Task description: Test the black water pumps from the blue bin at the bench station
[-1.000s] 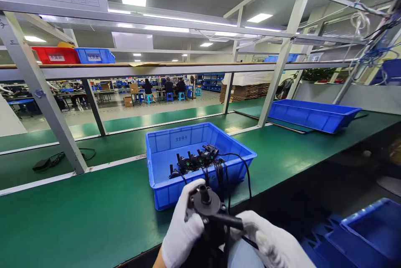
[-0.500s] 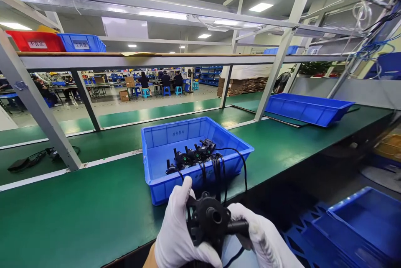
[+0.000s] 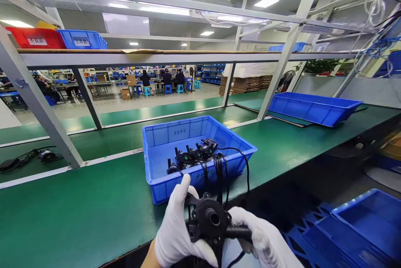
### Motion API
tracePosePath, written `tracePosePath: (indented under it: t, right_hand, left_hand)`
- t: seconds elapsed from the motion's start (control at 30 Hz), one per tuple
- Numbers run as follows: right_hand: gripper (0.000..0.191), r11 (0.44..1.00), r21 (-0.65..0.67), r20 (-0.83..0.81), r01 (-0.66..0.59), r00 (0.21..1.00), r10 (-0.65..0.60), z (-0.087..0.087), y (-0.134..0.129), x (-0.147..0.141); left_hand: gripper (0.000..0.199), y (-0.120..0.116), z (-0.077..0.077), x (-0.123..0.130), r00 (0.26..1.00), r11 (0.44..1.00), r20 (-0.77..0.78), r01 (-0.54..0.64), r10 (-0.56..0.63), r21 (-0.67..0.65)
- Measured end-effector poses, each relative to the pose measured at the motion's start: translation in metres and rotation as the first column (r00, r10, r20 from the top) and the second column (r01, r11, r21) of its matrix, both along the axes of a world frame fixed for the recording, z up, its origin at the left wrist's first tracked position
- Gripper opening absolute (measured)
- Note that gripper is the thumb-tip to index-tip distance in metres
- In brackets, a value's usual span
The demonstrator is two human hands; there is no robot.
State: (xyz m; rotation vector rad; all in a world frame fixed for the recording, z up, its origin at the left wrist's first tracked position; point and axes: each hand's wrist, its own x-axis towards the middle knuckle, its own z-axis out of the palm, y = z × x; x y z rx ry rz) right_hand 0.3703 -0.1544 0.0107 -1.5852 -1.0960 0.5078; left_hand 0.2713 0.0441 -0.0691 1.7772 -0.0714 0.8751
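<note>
A black water pump (image 3: pixel 210 220) with a round body, a hollow port facing me and a side pipe is held low in front of me. My left hand (image 3: pixel 180 226), in a white glove, wraps around its left side with the thumb raised along the edge. My right hand (image 3: pixel 258 232), also gloved in white, grips the side pipe at the right. A black cable hangs below the pump. Just beyond my hands stands a blue bin (image 3: pixel 166 134) holding several similar black pumps (image 3: pixel 197 153), their cables (image 3: pixel 222 176) draped over its front wall.
The green bench (image 3: pixel 78 213) carries another blue bin (image 3: pixel 313 107) at the right back. Grey frame posts (image 3: pixel 278 71) rise from it. A black adapter with cable (image 3: pixel 25 161) lies at left. Blue bins (image 3: pixel 366 222) sit below the bench at right. People sit at far tables.
The view has shifted slightly. Both hands keep hold of the pump, which stays in nearly the same place and pose. The bins have not moved.
</note>
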Motion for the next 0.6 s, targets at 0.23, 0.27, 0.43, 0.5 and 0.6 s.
tracePosePath:
  t: [0.23, 0.27, 0.43, 0.5, 0.6]
  right_hand:
    - [0.079, 0.999, -0.035, -0.067, 0.028, 0.997, -0.03, -0.008, -0.002, 0.003]
    - [0.079, 0.999, -0.038, -0.08, 0.036, 0.996, -0.039, -0.01, -0.002, 0.004]
    - [0.075, 0.991, -0.079, -0.101, 0.109, 0.988, -0.117, -0.011, 0.004, 0.01]
    - [0.071, 0.985, -0.103, -0.067, 0.139, 0.987, -0.146, -0.009, 0.006, 0.015]
    - [0.062, 0.999, -0.001, 0.027, 0.035, 0.999, -0.034, -0.009, 0.004, 0.025]
  left_hand:
    - [0.156, -0.002, 0.013, -0.001, 0.997, 0.995, -0.077, 0.005, -0.012, -0.095]
    - [0.157, -0.003, 0.014, -0.001, 0.995, 0.996, -0.098, -0.006, -0.003, -0.091]
    - [0.156, -0.011, 0.023, -0.005, 0.985, 0.996, -0.149, -0.087, 0.086, 0.001]
    - [0.155, -0.01, 0.023, -0.009, 0.989, 0.995, -0.121, -0.084, 0.089, 0.053]
    - [0.158, -0.001, 0.018, -0.017, 0.998, 0.992, -0.002, -0.066, 0.067, 0.106]
